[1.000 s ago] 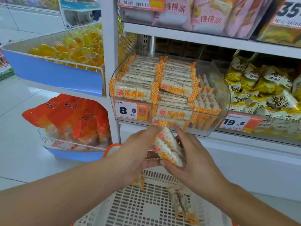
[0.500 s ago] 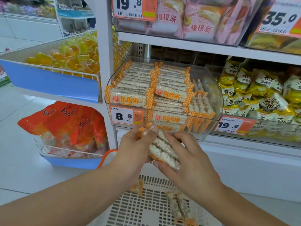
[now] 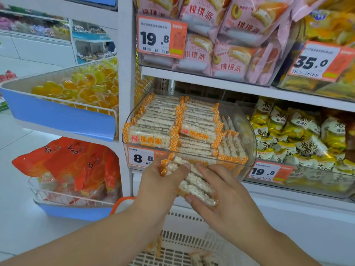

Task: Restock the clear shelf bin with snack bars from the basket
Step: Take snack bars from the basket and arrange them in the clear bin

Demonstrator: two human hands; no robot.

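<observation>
A bundle of snack bars, clear-wrapped with orange-checked ends, is held slantwise between both hands just in front of the near wall of the clear shelf bin. How many bars make up the bundle cannot be counted, since the hands cover most of it. The left hand grips the bundle's upper left end, thumb laid across the top; its remaining fingers are hidden behind the bars. The right hand clasps the lower right end, fingers curled over the wrappers and thumb beneath.

The bin sits on a white shelf and already holds rows of like bars, flat at left and centre, on edge at right. Its front carries a price tag reading 8.8, partly covered by the left hand.

Below the hands, a white slotted basket with an orange handle is cut off by the lower frame edge; a few bars lie in it, blurred and only partly seen.

To the right are yellow-green snack bags; above, pink cake packs. At far left, a wire bin holds yellow jelly cups, with orange bags below it.
</observation>
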